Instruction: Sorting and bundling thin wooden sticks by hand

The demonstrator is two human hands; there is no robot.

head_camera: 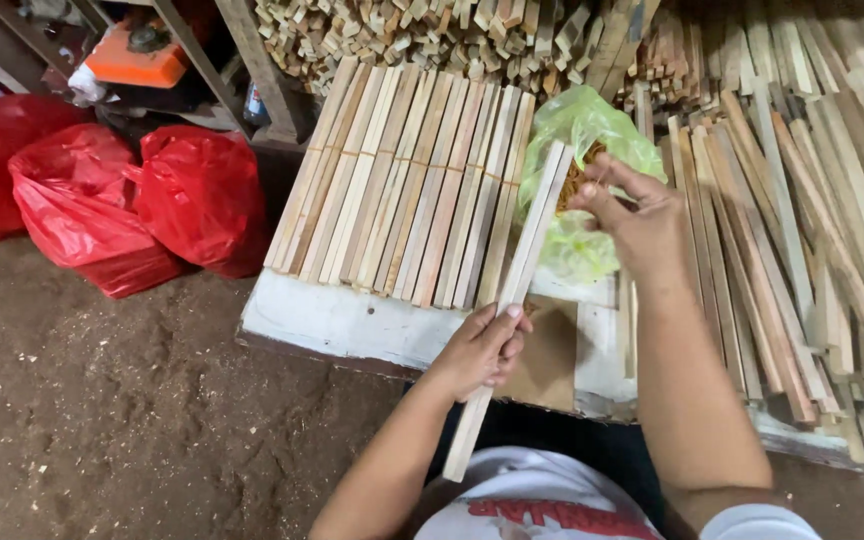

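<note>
Left hand grips wooden slat bundle near its lower end, long axis running up toward right hand, which pinches rubber bands in the green bag

We grip a small bundle of long pale wooden slats low on its length; it slants up and to the right, its top end against a translucent green plastic bag. The bag lies open on the white bench, holding a brownish tangle of thin bands that our fingers dip into
</note>
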